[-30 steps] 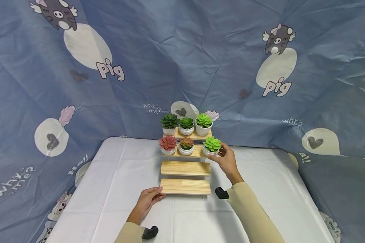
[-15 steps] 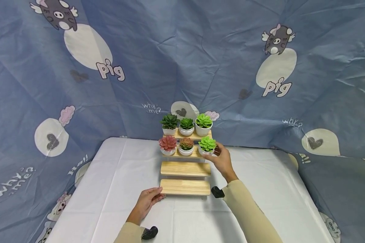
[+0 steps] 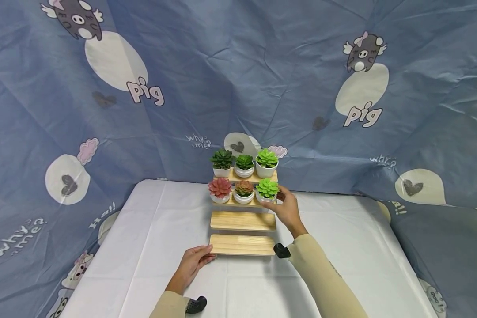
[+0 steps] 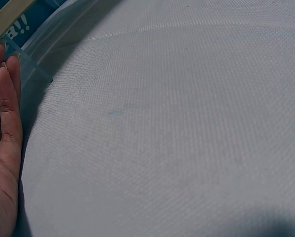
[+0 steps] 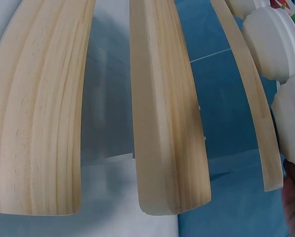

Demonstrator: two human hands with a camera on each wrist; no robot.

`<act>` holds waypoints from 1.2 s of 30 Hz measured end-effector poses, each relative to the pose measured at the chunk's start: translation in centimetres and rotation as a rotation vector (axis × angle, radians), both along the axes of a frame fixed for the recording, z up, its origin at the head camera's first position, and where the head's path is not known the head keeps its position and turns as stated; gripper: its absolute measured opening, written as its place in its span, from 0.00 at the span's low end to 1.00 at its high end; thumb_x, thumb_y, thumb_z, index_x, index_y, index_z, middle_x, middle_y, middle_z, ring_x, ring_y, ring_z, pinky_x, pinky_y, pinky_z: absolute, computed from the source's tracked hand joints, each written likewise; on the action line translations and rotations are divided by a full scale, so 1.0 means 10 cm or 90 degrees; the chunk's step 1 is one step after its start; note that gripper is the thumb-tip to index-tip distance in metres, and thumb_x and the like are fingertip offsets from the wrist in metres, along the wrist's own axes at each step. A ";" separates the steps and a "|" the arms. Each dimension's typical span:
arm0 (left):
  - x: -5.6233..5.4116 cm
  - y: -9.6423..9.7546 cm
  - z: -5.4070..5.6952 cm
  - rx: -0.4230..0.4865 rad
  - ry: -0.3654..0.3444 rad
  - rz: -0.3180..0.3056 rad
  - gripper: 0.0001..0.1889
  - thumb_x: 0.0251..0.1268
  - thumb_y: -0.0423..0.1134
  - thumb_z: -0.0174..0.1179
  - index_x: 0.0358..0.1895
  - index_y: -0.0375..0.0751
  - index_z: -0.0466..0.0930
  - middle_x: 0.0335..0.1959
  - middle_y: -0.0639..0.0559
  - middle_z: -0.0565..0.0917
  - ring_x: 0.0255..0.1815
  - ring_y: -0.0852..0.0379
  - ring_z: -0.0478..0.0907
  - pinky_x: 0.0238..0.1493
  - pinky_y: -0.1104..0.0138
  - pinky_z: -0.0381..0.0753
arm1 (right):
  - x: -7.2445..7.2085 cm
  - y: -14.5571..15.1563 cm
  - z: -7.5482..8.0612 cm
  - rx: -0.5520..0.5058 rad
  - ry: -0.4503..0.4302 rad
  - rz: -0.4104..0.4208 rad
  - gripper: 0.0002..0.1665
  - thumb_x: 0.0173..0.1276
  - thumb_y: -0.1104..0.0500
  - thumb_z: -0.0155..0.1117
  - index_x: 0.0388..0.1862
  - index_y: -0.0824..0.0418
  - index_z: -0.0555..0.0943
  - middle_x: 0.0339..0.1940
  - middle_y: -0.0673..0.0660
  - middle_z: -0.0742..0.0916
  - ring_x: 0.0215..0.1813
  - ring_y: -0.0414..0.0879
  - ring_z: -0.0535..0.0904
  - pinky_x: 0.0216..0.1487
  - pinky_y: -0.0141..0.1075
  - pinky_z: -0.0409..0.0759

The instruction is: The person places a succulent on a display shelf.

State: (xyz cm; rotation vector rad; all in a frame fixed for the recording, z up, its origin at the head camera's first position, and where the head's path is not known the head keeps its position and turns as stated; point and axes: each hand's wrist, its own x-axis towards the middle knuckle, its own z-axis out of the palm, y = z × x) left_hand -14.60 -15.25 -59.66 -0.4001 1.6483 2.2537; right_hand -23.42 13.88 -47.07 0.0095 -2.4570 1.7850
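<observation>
My right hand [image 3: 287,207] grips the white pot of a bright green succulent [image 3: 267,188] at the right end of the second wooden shelf from the top. In the right wrist view, fingers [image 5: 294,200] show at the base of that pot [image 5: 290,126]. Beside it on the shelf are a brown succulent [image 3: 244,189] and a red one [image 3: 220,188], both in white pots. My left hand [image 3: 192,263] pinches the left front corner of the lowest shelf [image 3: 242,245], thumb on top. The left wrist view catches its fingers against the stand's clear side panel [image 4: 34,71].
Three potted green succulents line the top shelf, with a dark one [image 3: 221,160] at the left. The third shelf [image 3: 242,220] is bare wood. A white cloth [image 3: 155,229] covers the table, and a blue printed curtain [image 3: 238,88] hangs behind and around it.
My right hand has slid leftward with the bright green succulent, from past the shelf's right end to close beside the brown one. The left hand stays at the lowest shelf's corner.
</observation>
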 end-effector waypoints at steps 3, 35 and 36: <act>0.00 0.00 0.01 -0.005 0.000 0.001 0.13 0.64 0.36 0.63 0.43 0.27 0.81 0.30 0.48 0.86 0.34 0.57 0.84 0.38 0.72 0.84 | 0.00 -0.01 0.00 0.006 -0.004 -0.004 0.43 0.51 0.62 0.78 0.66 0.65 0.70 0.61 0.64 0.78 0.62 0.57 0.72 0.65 0.54 0.69; -0.01 0.03 -0.06 -0.014 0.006 0.020 0.16 0.64 0.36 0.63 0.49 0.27 0.78 0.30 0.48 0.84 0.33 0.57 0.83 0.36 0.72 0.84 | 0.13 0.15 -0.18 0.026 0.042 0.009 0.45 0.56 0.57 0.76 0.69 0.64 0.65 0.65 0.64 0.73 0.64 0.59 0.69 0.66 0.52 0.67; -0.02 0.03 -0.06 -0.021 0.008 0.023 0.17 0.64 0.36 0.63 0.50 0.26 0.77 0.29 0.48 0.84 0.33 0.57 0.83 0.36 0.72 0.84 | 0.14 0.19 -0.19 0.027 0.043 0.010 0.44 0.57 0.57 0.76 0.69 0.65 0.65 0.65 0.64 0.73 0.65 0.59 0.69 0.66 0.51 0.67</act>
